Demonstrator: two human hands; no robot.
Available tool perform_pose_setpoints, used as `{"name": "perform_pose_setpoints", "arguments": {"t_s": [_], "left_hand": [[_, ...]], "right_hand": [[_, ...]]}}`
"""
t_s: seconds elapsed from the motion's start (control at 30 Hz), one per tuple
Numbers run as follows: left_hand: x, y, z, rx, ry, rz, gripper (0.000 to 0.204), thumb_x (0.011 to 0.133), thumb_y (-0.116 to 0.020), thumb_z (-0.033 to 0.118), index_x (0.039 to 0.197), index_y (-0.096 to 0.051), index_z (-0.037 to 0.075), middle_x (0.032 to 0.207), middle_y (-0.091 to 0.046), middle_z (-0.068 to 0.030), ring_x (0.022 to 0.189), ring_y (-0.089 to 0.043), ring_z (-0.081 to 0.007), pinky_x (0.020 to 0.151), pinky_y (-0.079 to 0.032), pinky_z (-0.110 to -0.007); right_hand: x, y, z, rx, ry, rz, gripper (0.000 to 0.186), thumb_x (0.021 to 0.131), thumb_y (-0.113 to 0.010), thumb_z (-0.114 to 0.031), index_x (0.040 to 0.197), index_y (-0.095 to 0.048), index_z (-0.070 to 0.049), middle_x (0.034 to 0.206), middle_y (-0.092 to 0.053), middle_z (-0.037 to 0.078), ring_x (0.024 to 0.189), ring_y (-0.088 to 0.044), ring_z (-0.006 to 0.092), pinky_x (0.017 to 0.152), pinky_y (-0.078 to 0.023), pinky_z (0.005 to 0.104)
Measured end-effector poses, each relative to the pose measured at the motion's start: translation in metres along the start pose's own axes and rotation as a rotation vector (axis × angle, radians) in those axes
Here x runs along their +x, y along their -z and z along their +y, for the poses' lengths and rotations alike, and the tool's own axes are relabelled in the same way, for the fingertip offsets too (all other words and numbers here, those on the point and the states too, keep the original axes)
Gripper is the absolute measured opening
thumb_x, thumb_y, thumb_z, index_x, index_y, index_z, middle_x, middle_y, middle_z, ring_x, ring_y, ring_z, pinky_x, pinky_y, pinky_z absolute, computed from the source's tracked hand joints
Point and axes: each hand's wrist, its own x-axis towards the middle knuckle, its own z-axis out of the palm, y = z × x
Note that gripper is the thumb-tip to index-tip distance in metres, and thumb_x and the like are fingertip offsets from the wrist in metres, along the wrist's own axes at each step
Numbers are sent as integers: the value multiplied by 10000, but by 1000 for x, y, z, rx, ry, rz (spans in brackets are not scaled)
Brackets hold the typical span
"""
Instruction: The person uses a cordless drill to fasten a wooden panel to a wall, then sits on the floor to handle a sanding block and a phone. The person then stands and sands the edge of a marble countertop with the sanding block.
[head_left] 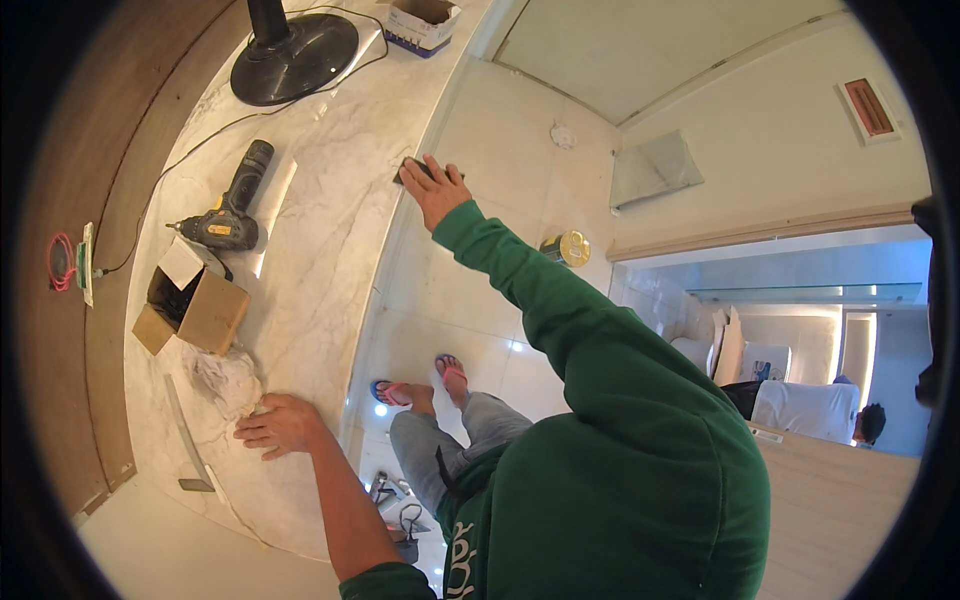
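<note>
My left hand (pixel 277 425) lies flat on the marble countertop (pixel 330 260), fingers apart, beside a crumpled whitish cloth or plastic bag (pixel 225 383). Across at the counter's edge, my right hand (pixel 434 192) has its fingers over a dark flat block (pixel 403 170). Most of that block is hidden under the fingers, so its kind cannot be told. Behind the crumpled piece stands an open cardboard box (pixel 212 312) with something dark inside. A black cordless drill (pixel 232 205) lies on its side past the box.
A round black stand base (pixel 295 60) and a small carton (pixel 420 25) stand at the far end. A thin cable runs along the counter to a socket. A metal square (pixel 185 430) lies near my left hand. On the floor is a tin (pixel 568 249); a person (pixel 810 410) is beyond a doorway.
</note>
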Motion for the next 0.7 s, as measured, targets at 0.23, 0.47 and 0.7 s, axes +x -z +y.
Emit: {"name": "perform_pose_setpoints", "arguments": {"t_s": [0.23,0.47,0.7], "left_hand": [[0,-2,-1,-19,-5,22,771,1049,-271,470,1631,-156,-22,1727,-105,-187,1588,-134,-368,1231,-144,-640],[0,-4,-3,-27,-13,26,779,1043,-281,465,1629,-154,-32,1723,-111,-202,1585,-142,-378,1227,-146,-643],[1,-4,-2,-35,-9,22,779,1041,-279,463,1630,-151,-31,1721,-127,-204,1582,-154,-381,1227,-143,-645]], "right_hand": [[3,2,2,-5,39,25,703,859,-585,-35,1545,-442,-100,1626,-412,81,1457,-410,362,1098,-367,552],[0,17,-10,33,114,-108,598,940,-541,-106,1531,-454,-95,1622,-413,89,1475,-388,366,1106,-364,579],[2,6,-2,24,28,-54,633,908,-563,-90,1533,-455,-99,1617,-417,85,1464,-394,366,1110,-363,582]]}}
